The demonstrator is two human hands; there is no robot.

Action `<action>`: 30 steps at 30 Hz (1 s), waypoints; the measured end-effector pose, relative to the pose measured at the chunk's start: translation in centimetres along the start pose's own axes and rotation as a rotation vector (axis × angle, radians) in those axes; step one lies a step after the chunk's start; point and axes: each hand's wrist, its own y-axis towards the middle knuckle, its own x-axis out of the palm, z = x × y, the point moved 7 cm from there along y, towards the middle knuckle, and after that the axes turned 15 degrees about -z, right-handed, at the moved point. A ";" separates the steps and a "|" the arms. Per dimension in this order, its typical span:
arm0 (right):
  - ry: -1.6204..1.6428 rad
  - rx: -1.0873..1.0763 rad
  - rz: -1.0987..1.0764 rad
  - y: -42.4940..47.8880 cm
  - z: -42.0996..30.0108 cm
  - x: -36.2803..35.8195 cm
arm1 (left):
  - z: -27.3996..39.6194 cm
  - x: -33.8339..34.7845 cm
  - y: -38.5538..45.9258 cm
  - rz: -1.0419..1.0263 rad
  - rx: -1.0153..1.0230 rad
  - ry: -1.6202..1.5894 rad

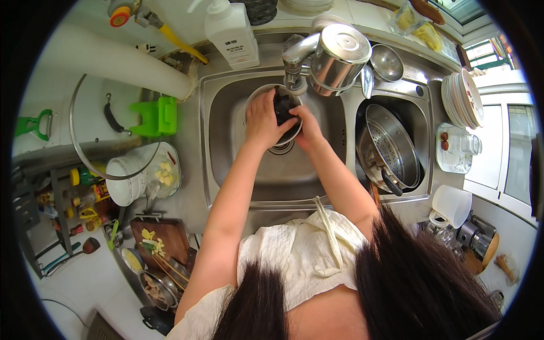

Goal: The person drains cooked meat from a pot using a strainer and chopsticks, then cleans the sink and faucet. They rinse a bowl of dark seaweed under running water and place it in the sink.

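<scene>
A pale round bowl [247, 111] sits in the left sink basin, over the drain and just below the tap's outlet [294, 87]. Dark, wet-looking pieces of food [285, 105], perhaps wood ear fungus, fill it. My left hand [264, 117] lies across the bowl's left side, fingers reaching over the opening and thumb against the dark food. Whether those fingers pinch anything is hidden. On the right side, my right hand [309, 126] grips the bowl, its thumb over the rim and its other fingers mostly out of sight.
A metal water filter [342, 55] juts over the sink beside the tap. The right basin holds a steel steamer pot [391, 146]. Plates [461, 100] stand at the far right. Left are a glass lid [83, 157] and white bowls [123, 182]; a cutting board [170, 233] lies nearer me.
</scene>
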 end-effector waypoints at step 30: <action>-0.430 -0.047 0.049 -0.9 -0.4 4.4 | -1.2 1.0 -2.4 0.169 0.095 -0.007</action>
